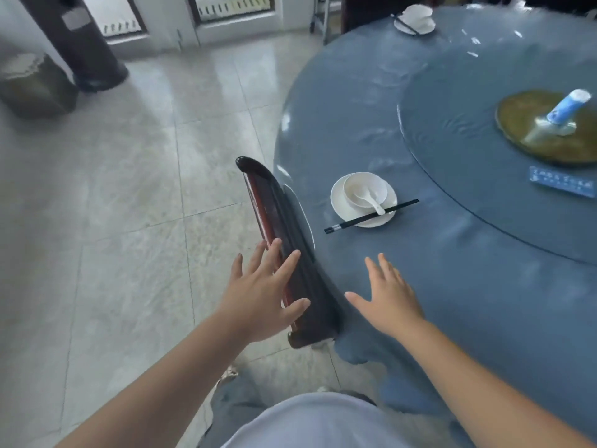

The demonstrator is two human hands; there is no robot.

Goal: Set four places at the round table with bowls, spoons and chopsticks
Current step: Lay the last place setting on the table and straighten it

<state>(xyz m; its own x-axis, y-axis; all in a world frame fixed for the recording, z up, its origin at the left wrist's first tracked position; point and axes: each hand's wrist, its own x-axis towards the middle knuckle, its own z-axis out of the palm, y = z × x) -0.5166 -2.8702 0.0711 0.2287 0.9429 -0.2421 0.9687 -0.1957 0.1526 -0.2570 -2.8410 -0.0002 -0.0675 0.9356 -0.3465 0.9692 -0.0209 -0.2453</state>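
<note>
A white bowl [364, 189] with a white spoon [371, 199] inside sits on a white plate [339, 202] near the edge of the round blue-covered table [452, 286]. Black chopsticks [371, 216] lie across the plate's front rim. A second white setting [415, 19] with chopsticks stands at the far edge. My left hand [265, 295] has its fingers spread over the top rail of a dark wooden chair back [281, 221]. My right hand [389, 295] hovers open over the tablecloth, fingers spread, holding nothing.
A raised turntable [484, 176] covers the table's middle, carrying a greenish round tray [523, 124] with a blue-and-white bottle [568, 106] and a blue card [562, 182]. Tiled floor lies to the left, with a dark standing unit [80, 43] and a bin [32, 85] at the back.
</note>
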